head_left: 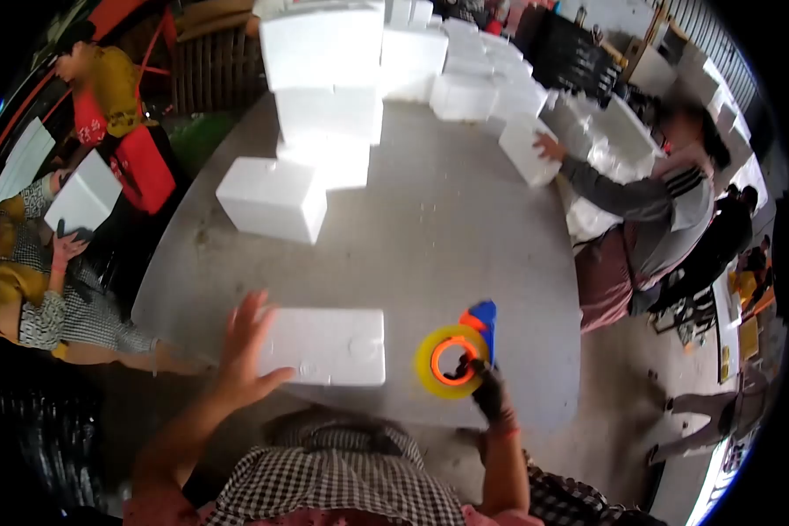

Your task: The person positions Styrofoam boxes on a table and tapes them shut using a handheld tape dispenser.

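In front of me a white foam box (329,346) lies on the grey table (430,263). At its left end is my left hand (247,355), bare, with thumb and fingers spread; I cannot tell whether it touches the foam. My right hand (489,390), in a dark glove, grips a tape dispenser (482,320) with a blue and orange body and a large yellow tape roll. The dispenser is held to the right of the box, apart from it. My glove partly covers the roll's orange hub.
Another white box (272,200) stands farther back, beside tall stacks of foam boxes (324,53). At the right, a co-worker's hand (548,147) rests on a white box (529,151). Two people are at the left, one holding a white box (84,195).
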### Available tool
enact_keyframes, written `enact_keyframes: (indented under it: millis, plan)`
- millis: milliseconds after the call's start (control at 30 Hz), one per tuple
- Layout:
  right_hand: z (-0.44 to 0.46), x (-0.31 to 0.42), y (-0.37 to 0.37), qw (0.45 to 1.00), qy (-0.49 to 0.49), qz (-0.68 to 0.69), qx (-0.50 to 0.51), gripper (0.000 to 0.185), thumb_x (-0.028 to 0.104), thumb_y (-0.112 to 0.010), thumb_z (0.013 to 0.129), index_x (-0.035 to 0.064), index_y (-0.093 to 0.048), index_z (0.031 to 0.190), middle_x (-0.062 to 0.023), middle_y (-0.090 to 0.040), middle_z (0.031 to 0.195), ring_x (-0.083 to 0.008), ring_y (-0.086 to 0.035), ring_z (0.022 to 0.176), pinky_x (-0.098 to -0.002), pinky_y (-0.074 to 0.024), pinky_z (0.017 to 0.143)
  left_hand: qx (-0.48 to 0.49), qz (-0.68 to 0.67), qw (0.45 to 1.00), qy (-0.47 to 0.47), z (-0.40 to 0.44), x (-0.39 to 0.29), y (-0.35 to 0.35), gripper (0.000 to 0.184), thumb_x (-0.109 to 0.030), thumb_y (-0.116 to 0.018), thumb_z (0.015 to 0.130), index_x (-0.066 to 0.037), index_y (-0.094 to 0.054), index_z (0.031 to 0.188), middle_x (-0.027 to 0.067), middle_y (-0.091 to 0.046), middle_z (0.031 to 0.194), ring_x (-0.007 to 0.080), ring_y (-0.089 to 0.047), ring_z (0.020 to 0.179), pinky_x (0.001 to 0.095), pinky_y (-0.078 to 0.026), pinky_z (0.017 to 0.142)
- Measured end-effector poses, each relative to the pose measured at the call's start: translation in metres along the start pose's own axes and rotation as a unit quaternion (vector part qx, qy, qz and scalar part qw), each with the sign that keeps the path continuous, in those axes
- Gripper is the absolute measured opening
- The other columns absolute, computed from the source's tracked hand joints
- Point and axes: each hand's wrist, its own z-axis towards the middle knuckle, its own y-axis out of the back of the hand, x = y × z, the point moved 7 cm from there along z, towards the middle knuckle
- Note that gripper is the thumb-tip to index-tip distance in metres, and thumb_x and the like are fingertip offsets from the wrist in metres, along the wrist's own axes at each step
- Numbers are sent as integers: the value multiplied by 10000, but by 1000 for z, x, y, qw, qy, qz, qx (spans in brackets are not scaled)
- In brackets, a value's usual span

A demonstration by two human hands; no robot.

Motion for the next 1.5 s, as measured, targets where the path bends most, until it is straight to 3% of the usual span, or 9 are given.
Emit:
enact_keyframes:
  millis: [133,267,467,667,1133,1300,1367,1433,1500]
  plan:
    - [16,37,-39,955,-28,-288,73,712,111,-632,875,59,-258,1478,-120,-472,1360,-194,-521,1160,-319,-446,980,248,114,957,-95,14,-19,-72,903,-662,-681,664,-254,-406,1421,153,-209,1532,419,-122,1413,669,-49,1085]
    - [69,34,-29,957,-13,-265,118,591,182,-603,903,26,-364,1420,-104,-525,1299,-175,-529,1132,-299,-447,950,224,149,957,-104,32,-13,-80,700,-449,-696,762,-261,-448,1388,141,-243,1512,399,-142,1410,669,-97,1086]
    - [152,20,-44,962,-9,-207,179,449,281,-531,948,-2,-528,1297,-30,-584,1226,-138,-533,1098,-281,-413,970,204,181,951,-146,40,-25,-78,648,-425,-705,754,-188,-514,1327,193,-298,1475,445,-214,1377,656,-119,1080]
    - [116,5,-65,873,-51,-344,341,496,291,-539,937,-8,-498,1332,-54,-540,1325,-143,-477,1191,-274,-333,1053,211,179,955,-107,35,-24,-74,614,-425,-685,769,-236,-521,1330,162,-306,1479,436,-207,1381,664,-124,1075]
    - [-94,-99,-51,984,-96,-135,65,639,225,-576,908,-7,-320,1445,-115,-423,1429,-199,-412,1291,-328,-317,1088,193,161,955,-155,8,-30,-75,692,-370,-703,769,-251,-443,1400,140,-246,1521,402,-184,1403,661,-102,1082]
    - [-136,-157,-110,994,62,-55,-73,615,244,-573,934,3,-319,1439,-105,-417,1409,-192,-389,1285,-312,-311,1073,182,150,958,-164,-5,-48,-62,762,-380,-701,777,-238,-362,1445,137,-214,1530,389,-176,1410,657,-86,1091]
    - [-132,-166,-126,986,122,-54,-99,604,253,-568,941,10,-316,1433,-92,-419,1387,-192,-390,1265,-313,-330,1053,133,74,982,-114,4,-39,-44,771,-464,-665,791,-190,-355,1442,160,-257,1501,368,-221,1394,624,-151,1078]
    - [-128,-166,-129,981,161,-10,-112,552,264,-557,945,26,-364,1404,-69,-473,1302,-176,-461,1159,-307,-402,975,79,-14,995,64,23,33,-45,810,-571,-615,799,-137,-358,1432,187,-359,1439,346,-327,1349,557,-260,1059]
    - [-121,-148,-117,986,129,-28,-102,495,273,-552,944,33,-422,1357,-55,-532,1199,-166,-523,1045,-303,-448,891,169,-143,960,171,3,62,-53,857,-650,-575,802,-96,-365,1421,201,-490,1330,338,-449,1266,471,-363,1024]
